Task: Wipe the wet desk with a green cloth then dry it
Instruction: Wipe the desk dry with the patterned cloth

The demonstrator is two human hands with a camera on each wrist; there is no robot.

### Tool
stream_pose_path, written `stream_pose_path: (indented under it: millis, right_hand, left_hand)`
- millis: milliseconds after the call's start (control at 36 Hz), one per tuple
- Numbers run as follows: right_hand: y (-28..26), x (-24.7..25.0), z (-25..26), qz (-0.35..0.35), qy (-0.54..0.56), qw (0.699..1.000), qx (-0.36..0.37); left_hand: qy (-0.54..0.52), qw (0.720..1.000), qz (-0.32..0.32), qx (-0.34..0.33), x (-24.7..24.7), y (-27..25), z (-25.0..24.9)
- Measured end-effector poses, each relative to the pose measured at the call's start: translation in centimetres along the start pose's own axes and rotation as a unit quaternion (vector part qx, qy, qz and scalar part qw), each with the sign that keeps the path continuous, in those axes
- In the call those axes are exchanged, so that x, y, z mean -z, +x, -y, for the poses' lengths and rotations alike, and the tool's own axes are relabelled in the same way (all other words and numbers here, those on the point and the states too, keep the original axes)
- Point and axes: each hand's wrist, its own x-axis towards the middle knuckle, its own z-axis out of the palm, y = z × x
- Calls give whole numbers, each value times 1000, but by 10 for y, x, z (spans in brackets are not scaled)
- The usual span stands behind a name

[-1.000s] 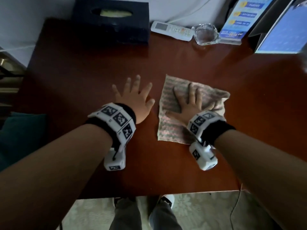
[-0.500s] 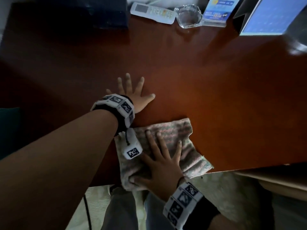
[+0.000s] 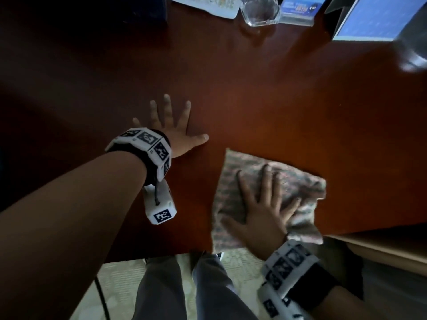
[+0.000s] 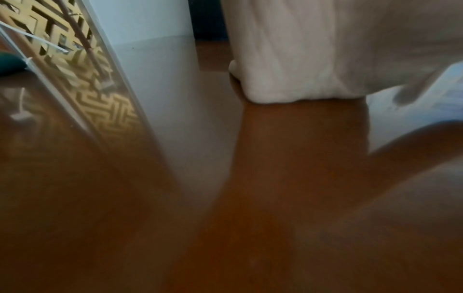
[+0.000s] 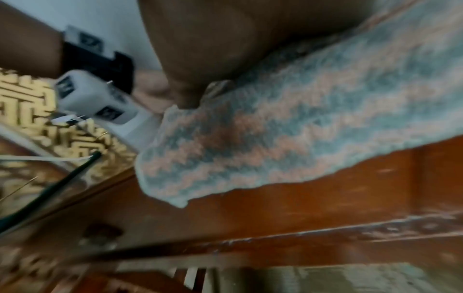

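The green cloth (image 3: 272,199), striped in green and pink, lies rumpled at the near edge of the dark red desk (image 3: 277,100), about five o'clock from the desk's centre, its lower corner overhanging. The right hand (image 3: 263,215) presses flat on it, fingers spread. The left hand (image 3: 172,128), at the cloth's ten o'clock, rests splayed on bare wood.

under the right hand (image 3: 263,215) the cloth (image 3: 233,181) shows wavy green and pink stripes. the table (image 3: 277,100) around both hands is glossy reddish brown. on each wrist sits a white band (image 3: 147,140) with black square markers.
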Motion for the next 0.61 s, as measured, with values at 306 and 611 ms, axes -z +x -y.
stream_pose_path:
  millis: [306, 611]
  right_hand:
    - [-9, -19, 50, -12, -6, 979, 205]
    - [8, 16, -46, 43, -35, 994, 90]
  left_hand:
    - [-9, 1000, -26, 7, -5, 4, 0]
    - [0, 1000, 7, 13, -1, 1, -2]
